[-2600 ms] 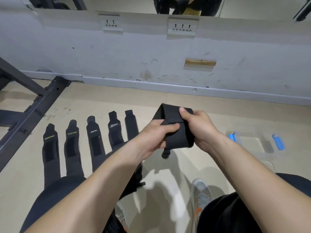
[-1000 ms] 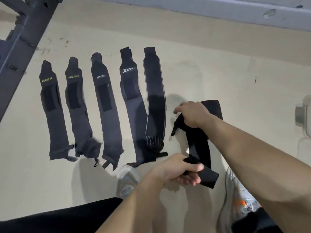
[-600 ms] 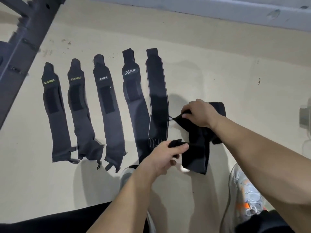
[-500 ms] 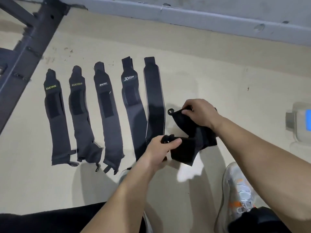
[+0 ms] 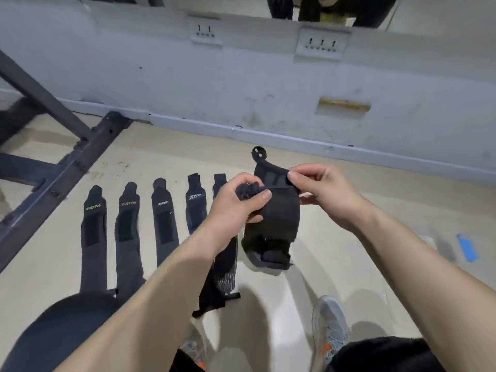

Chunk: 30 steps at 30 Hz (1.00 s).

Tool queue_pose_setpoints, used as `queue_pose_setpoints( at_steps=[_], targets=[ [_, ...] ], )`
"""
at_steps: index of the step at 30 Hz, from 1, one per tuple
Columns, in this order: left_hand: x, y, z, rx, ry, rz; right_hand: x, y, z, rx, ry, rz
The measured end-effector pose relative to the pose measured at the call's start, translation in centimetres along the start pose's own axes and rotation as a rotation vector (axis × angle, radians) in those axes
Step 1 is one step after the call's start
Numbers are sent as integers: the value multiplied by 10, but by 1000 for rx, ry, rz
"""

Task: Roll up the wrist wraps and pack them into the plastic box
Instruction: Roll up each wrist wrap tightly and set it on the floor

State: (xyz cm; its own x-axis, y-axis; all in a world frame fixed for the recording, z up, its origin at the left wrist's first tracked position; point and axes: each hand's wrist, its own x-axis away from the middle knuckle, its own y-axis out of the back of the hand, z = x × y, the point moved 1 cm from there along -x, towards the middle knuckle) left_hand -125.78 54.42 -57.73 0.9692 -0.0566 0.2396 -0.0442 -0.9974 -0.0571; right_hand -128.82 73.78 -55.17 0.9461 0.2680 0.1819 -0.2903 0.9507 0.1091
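Five flat wraps lie side by side on the floor, centre left of frame. The rightmost is half hidden behind the left forearm. A sixth, the black wrist wrap, hangs mid-frame between both hands.

Left hand: thumb and fingers curled, pinching a bunched end.

Right hand: thumb and forefinger pinching the top edge, other fingers loosely curled.

A thumb loop sticks up above, and the tail droops and folds under itself.

I read the wrap as light, limp elastic cloth, neither slippery nor fragile, but apt to spring loose. I'd grip the rolled core tight and hold the free length taut.

Plastic box: right edge of frame, blurred, only its blue latch clear.
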Motion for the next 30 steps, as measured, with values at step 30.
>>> queue_pose_setpoints(
  at_steps=[30],
  targets=[
    [28,-56,-42,166,-168,-174,47,2,16,-391,82,-142]
  ],
)
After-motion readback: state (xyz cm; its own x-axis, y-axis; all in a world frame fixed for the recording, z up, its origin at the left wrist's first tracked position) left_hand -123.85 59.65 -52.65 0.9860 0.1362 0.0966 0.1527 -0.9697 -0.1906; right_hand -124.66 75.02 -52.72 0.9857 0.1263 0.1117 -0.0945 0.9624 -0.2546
